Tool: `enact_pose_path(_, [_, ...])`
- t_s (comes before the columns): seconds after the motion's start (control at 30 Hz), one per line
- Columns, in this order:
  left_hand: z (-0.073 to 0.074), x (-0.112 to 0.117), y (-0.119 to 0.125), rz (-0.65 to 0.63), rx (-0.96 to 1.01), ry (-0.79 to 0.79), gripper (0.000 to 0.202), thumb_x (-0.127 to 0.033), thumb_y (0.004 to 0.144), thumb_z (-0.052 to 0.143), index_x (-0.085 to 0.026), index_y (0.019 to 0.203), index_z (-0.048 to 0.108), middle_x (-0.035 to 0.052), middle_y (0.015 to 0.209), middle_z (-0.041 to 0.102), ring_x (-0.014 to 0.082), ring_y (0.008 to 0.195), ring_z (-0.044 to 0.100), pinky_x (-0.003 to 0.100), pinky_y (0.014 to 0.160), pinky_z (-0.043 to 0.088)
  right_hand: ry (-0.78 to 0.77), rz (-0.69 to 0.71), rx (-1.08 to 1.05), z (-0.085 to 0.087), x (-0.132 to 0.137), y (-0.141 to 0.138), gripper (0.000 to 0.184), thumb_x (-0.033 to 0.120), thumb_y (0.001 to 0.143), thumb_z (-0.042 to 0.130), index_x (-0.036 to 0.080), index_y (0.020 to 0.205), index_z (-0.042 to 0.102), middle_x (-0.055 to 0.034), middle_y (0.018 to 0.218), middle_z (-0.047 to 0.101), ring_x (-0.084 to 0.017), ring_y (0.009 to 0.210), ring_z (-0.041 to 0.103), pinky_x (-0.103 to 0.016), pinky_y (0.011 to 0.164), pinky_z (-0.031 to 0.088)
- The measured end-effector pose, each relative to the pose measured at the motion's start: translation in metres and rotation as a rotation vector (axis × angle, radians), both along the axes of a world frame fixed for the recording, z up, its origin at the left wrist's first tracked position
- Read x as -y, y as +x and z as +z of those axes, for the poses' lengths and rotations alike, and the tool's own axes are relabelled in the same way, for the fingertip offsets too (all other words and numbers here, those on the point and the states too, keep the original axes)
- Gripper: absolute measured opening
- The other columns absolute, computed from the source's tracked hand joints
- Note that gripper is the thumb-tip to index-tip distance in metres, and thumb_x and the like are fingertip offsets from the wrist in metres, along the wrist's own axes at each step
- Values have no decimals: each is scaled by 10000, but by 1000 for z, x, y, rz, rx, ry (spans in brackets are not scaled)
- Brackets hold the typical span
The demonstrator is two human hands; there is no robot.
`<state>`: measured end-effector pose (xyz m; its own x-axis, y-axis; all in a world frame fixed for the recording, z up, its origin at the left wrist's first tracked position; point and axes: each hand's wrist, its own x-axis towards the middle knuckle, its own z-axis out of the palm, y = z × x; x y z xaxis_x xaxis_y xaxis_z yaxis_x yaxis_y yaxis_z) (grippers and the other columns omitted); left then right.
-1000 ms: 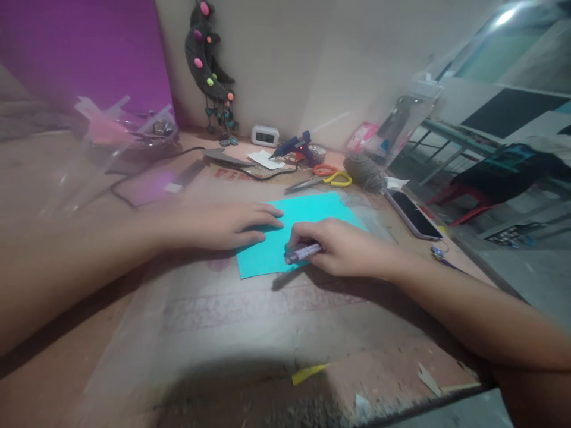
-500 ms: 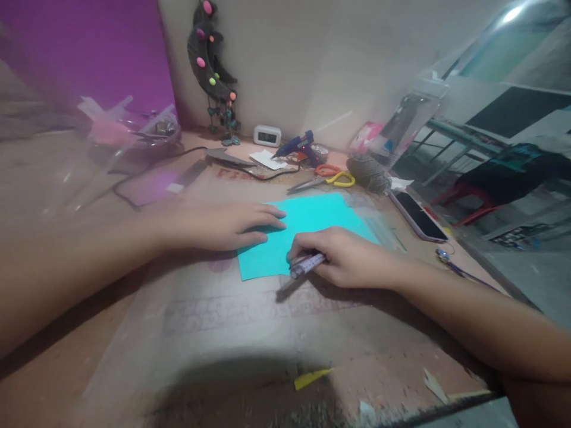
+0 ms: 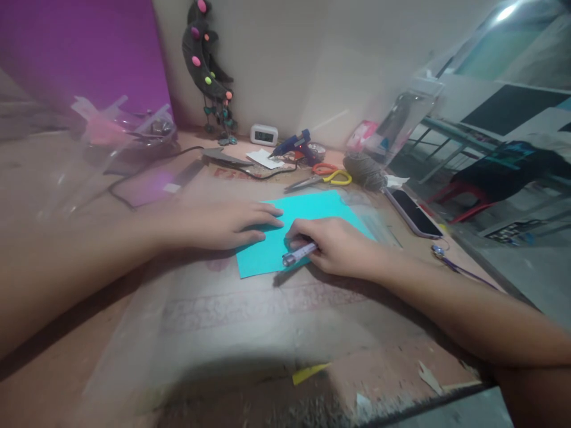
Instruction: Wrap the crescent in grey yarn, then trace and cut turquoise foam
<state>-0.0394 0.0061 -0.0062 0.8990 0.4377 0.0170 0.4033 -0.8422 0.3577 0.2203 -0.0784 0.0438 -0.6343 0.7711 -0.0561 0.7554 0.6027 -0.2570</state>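
A turquoise sheet of paper (image 3: 312, 211) lies flat on the wooden table (image 3: 250, 315). My left hand (image 3: 223, 224) rests flat on the sheet's left part, fingers stretched out and pressing it down. My right hand (image 3: 332, 245) is closed around a pale pen (image 3: 298, 254) and sits on the sheet's near right part, the pen's end pointing toward me and to the left. The two hands are a few centimetres apart.
Behind the sheet lie orange and yellow scissors (image 3: 325, 176), a blue glue gun (image 3: 294, 144), a ball of twine (image 3: 366, 171) and a small white clock (image 3: 264, 135). A phone (image 3: 413, 213) lies to the right near the table's edge. Black cable (image 3: 147, 166) and clear plastic clutter sit left. Paper scraps (image 3: 307, 373) lie near me.
My right hand with the pen slid down and right along the sheet, then came back up and left. My left hand stayed put.
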Motion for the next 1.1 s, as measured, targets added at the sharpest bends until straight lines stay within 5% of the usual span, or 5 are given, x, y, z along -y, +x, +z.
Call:
enact_pose_path(0.17, [1,1,0,-4,-4,-21,480,-412,1063,441,-227,1498,523,66,1666,405,245,1535,374,387,1270,275,-182,55,26,8,2,1,180,126,869,563,198,993,672,-30,804,720,-183,700,617,-261,630,316])
enact_pose_path(0.5, [2,3,1,-18,-4,-9,488,-405,1073,421,-190,1500,518,83,1642,442,232,1545,352,371,1273,268,-190,66,-13,1,5,-2,215,105,857,558,199,1020,661,-32,855,741,-180,738,638,-253,638,318])
enact_pose_path(0.7, [1,1,1,-8,1,1,482,-411,1079,411,-198,1498,520,84,1642,442,235,1541,359,382,1268,278,-7,6,-45,-4,2,-2,214,84,849,561,186,1014,653,-51,916,740,-189,801,634,-258,675,324])
enact_pose_path(0.87, [0,1,1,-22,23,8,475,-424,1080,416,-215,1492,527,71,1639,449,225,1538,366,355,1268,271,-226,57,-50,0,3,-2,212,107,869,557,194,1025,671,-37,881,740,-180,770,637,-253,671,354])
enact_pose_path(1.1, [0,3,2,-16,40,0,466,-414,1076,422,-210,1477,544,88,1630,460,252,1533,377,406,1266,291,-64,42,-43,-4,3,-4,201,92,848,551,189,999,640,-38,860,715,-185,755,614,-258,666,335])
